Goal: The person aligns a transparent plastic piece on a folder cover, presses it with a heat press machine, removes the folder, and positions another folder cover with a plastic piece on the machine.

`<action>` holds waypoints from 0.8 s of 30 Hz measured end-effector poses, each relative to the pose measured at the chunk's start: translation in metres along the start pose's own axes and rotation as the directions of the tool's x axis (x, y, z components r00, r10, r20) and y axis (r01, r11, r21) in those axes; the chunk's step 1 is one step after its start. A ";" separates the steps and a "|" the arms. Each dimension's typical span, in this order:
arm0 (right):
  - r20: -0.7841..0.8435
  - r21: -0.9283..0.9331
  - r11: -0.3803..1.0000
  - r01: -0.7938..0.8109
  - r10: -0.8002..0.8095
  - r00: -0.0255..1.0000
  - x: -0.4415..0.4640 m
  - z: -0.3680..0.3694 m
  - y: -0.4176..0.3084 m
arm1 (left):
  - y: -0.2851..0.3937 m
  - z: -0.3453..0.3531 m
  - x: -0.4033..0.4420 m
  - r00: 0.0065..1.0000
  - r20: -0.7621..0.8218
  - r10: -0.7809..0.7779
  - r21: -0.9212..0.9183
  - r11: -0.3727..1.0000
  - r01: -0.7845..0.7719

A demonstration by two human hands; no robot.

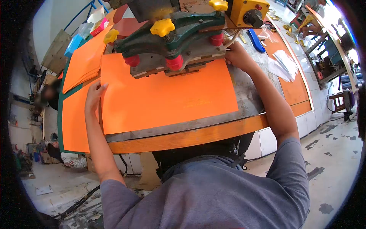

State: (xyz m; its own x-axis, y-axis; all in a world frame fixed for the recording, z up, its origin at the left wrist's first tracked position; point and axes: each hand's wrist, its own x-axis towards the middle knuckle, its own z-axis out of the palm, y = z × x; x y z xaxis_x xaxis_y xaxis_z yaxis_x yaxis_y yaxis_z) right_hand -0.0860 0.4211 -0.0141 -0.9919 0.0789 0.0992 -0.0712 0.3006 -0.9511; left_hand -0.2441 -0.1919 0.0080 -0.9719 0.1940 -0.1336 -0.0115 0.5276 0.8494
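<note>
A large orange sheet (167, 99) lies flat on the grey metal bed of a press, its far part under the press head (171, 40). The head is dark green with yellow star knobs and red cushions. At the sheet's left edge, my left hand (94, 96) is closed, thumb on the margin and fingers curled. My right hand (239, 57) is curled beside the head, at the sheet's upper right edge. Its fingertips are partly hidden, so what it grips cannot be made out. Faint marks show on the sheet's right half.
Left of the bed lie a stack of orange sheets (82, 70) and another orange sheet (78, 118). A yellow control box (248, 13) sits at the upper right. Beyond my right arm are a blue-handled tool (256, 41) and white papers (284, 65). A wooden edge (190, 136) runs in front.
</note>
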 end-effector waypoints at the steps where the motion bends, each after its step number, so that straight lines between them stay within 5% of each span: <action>1: -0.055 0.034 0.996 0.083 -0.081 0.995 0.000 0.002 -0.004 | 0.010 0.003 -0.005 1.000 -0.006 0.030 -0.020 0.999 -0.030; 8: 0.052 -0.127 0.991 -0.032 0.039 0.998 0.024 -0.001 -0.004 | -0.007 -0.010 0.014 0.964 -0.162 0.208 -0.033 0.976 -0.217; 10: -0.012 -0.349 0.819 0.456 -0.491 0.871 0.035 0.004 0.019 | -0.020 -0.003 0.027 0.955 -0.156 0.254 -0.113 0.955 -0.272; 14: -0.097 -0.049 0.890 0.453 -0.455 0.885 0.044 0.008 0.025 | -0.031 0.000 0.037 0.917 -0.299 0.264 -0.109 0.945 -0.308; 19: -0.076 -0.333 0.806 0.489 -0.540 0.838 0.063 0.001 0.049 | -0.045 -0.005 0.043 0.919 -0.316 0.237 -0.050 0.963 -0.266; 24: -0.064 -0.380 0.772 0.510 -0.572 0.818 0.048 0.001 0.029 | -0.048 -0.006 0.046 0.916 -0.324 0.239 -0.073 0.958 -0.276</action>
State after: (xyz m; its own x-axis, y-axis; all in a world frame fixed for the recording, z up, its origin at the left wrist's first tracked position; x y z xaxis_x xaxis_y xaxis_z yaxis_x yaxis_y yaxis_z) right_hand -0.1357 0.4329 -0.0370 -0.7637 -0.0464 0.6439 -0.5210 0.6332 -0.5724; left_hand -0.2898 -0.2132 -0.0360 -0.9687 0.0359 0.2456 0.2397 0.3917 0.8883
